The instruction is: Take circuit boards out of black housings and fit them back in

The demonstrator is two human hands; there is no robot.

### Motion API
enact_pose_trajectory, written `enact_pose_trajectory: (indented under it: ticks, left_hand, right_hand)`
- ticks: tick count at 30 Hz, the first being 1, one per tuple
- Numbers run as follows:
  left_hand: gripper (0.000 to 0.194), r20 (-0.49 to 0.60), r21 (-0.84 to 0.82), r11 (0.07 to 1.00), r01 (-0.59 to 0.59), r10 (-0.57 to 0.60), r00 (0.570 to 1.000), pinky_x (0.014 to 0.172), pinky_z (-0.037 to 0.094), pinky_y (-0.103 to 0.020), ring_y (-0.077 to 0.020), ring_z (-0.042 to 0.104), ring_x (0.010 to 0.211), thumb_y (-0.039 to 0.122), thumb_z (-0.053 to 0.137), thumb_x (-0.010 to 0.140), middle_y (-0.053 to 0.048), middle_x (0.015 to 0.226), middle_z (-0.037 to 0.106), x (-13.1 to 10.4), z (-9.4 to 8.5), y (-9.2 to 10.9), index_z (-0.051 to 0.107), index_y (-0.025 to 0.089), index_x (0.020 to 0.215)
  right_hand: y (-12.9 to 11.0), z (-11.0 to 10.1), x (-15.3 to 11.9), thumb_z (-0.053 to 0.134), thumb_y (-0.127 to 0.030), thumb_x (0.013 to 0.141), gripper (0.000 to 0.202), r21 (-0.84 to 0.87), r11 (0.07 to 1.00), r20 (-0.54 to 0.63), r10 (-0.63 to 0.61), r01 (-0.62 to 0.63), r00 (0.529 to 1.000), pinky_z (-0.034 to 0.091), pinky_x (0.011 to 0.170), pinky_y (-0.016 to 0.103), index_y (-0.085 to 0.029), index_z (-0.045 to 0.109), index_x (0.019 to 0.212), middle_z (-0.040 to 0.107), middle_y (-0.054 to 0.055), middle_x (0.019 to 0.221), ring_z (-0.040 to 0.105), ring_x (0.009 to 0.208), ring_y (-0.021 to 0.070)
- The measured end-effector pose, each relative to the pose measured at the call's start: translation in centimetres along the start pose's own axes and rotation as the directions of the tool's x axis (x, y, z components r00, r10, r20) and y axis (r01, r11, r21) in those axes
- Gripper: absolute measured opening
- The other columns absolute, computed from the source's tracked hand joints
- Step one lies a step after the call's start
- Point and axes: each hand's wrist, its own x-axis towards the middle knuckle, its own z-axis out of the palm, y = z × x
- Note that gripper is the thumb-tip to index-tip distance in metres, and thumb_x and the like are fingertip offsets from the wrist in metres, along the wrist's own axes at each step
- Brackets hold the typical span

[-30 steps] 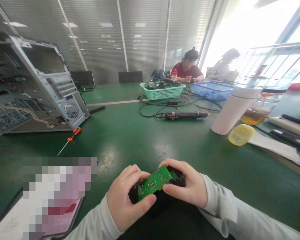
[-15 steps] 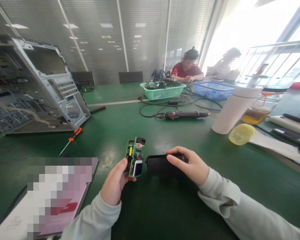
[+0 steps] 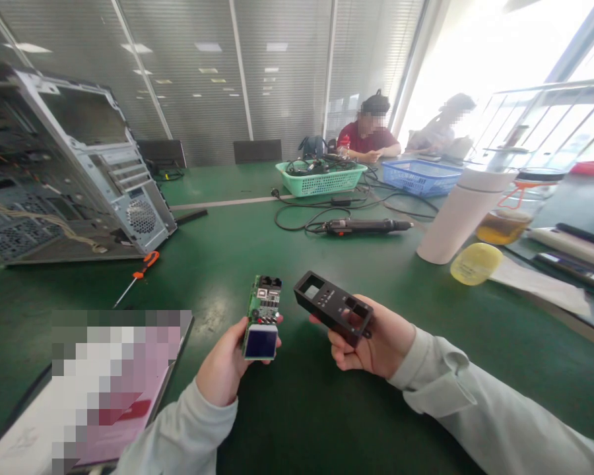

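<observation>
Between the fingers and thumb of my left hand [image 3: 228,363] is a green circuit board [image 3: 267,303], its dark rectangular screen at the near end and facing up. My right hand [image 3: 376,340] grips a black plastic housing [image 3: 331,307] by its right end. The housing is tilted, and its face with rectangular cutouts and small holes shows. A narrow gap separates board and housing, both held over the green table [image 3: 287,422].
An open computer case [image 3: 94,165] stands at left, with an orange screwdriver [image 3: 138,274] beside it. A black electric screwdriver [image 3: 366,227], cables, a green basket [image 3: 321,183] and a blue basket [image 3: 420,179] lie beyond. A pale bottle [image 3: 455,218] stands right. Two people sit at the back.
The board has turned so its screen and components face the camera. My right hand has rotated the black housing, bringing its cutout face into view.
</observation>
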Motion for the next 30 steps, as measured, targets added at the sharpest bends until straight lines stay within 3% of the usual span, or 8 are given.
enact_pose_trajectory:
  ticks: [4,9,14,20,23,25,28,30]
  left_hand:
    - [0.033,0.030,-0.055,0.998,0.017,-0.016,0.999,0.050,0.045,-0.022,-0.0152,0.060,0.053,0.030,0.053,0.082,-0.008,0.063,0.071,-0.5,0.7,1.0,0.077,0.008,0.087]
    - [0.030,0.020,-0.077,0.996,0.034,-0.033,0.999,0.050,0.047,-0.022,-0.0150,0.061,0.053,0.027,0.052,0.082,-0.007,0.062,0.070,-0.8,0.8,1.4,0.077,0.009,0.085]
    - [0.032,0.008,-0.064,0.997,0.037,-0.037,0.999,0.049,0.046,-0.022,-0.0149,0.061,0.052,0.027,0.052,0.082,-0.008,0.062,0.070,-0.8,0.8,1.3,0.075,0.007,0.086]
    - [0.028,0.005,-0.056,0.998,0.033,-0.033,0.999,0.049,0.045,-0.022,-0.0150,0.060,0.053,0.027,0.056,0.079,-0.007,0.061,0.070,-0.8,0.9,1.3,0.075,0.008,0.086]
    - [0.026,0.022,-0.047,0.998,0.039,-0.038,0.999,0.050,0.045,-0.022,-0.0147,0.060,0.053,0.026,0.059,0.076,-0.007,0.063,0.070,-0.8,0.8,1.4,0.076,0.009,0.086]
    - [0.028,0.036,-0.051,0.998,0.035,-0.033,0.999,0.050,0.045,-0.022,-0.0145,0.060,0.053,0.028,0.058,0.078,-0.007,0.063,0.070,-0.8,0.8,1.4,0.076,0.008,0.087]
    - [0.032,0.053,-0.060,0.998,0.019,-0.016,0.998,0.049,0.044,-0.022,-0.0145,0.060,0.053,0.031,0.054,0.081,-0.007,0.063,0.070,-0.9,0.7,1.4,0.076,0.008,0.087]
    - [0.034,0.054,-0.060,0.998,0.011,-0.008,0.998,0.050,0.044,-0.022,-0.0146,0.060,0.053,0.032,0.053,0.083,-0.007,0.063,0.071,-0.8,0.6,1.1,0.076,0.008,0.087]
  right_hand:
    - [0.3,-0.8,0.4,0.011,-0.037,0.096,0.057,0.028,0.998,0.148,0.045,-0.050,0.988,0.049,0.057,0.025,-0.006,0.056,0.112,0.055,0.004,0.057,0.060,0.054,0.0150]
    - [0.4,-1.0,0.5,0.022,-0.041,0.094,0.052,-0.038,0.999,0.173,0.023,-0.017,0.985,0.048,0.059,0.024,-0.008,0.060,0.103,0.055,0.004,0.058,0.059,0.055,0.0139]
    - [0.5,-0.7,0.4,0.044,-0.050,0.085,0.040,-0.087,0.994,0.091,-0.055,0.063,0.994,0.048,0.057,0.024,-0.013,0.057,0.076,0.055,0.002,0.057,0.058,0.054,0.0134]
    - [0.9,-0.4,0.2,0.069,-0.051,0.068,0.044,-0.372,0.904,-0.053,-0.245,0.209,0.968,0.052,0.065,0.028,-0.014,0.060,0.089,0.064,0.003,0.076,0.061,0.067,0.0146]
    - [1.3,-0.4,-0.8,0.072,-0.045,0.068,0.049,-0.666,0.650,0.011,-0.483,0.366,0.876,0.052,0.078,0.031,-0.014,0.060,0.105,0.066,0.007,0.097,0.063,0.085,0.0186]
    - [1.7,-1.2,-2.1,0.067,-0.040,0.074,0.045,-0.825,0.387,0.064,-0.658,0.410,0.750,0.050,0.087,0.036,-0.016,0.058,0.112,0.065,0.009,0.106,0.062,0.095,0.0218]
    - [2.2,-4.6,-5.5,0.061,-0.041,0.080,0.038,-0.974,-0.002,0.124,-0.844,0.228,0.522,0.050,0.089,0.040,-0.020,0.058,0.112,0.063,0.008,0.108,0.060,0.098,0.0247]
    - [2.3,-8.6,-8.8,0.060,-0.049,0.080,0.042,-0.992,-0.123,0.125,-0.896,0.032,0.427,0.054,0.076,0.040,-0.022,0.057,0.113,0.064,0.008,0.102,0.063,0.090,0.0258]
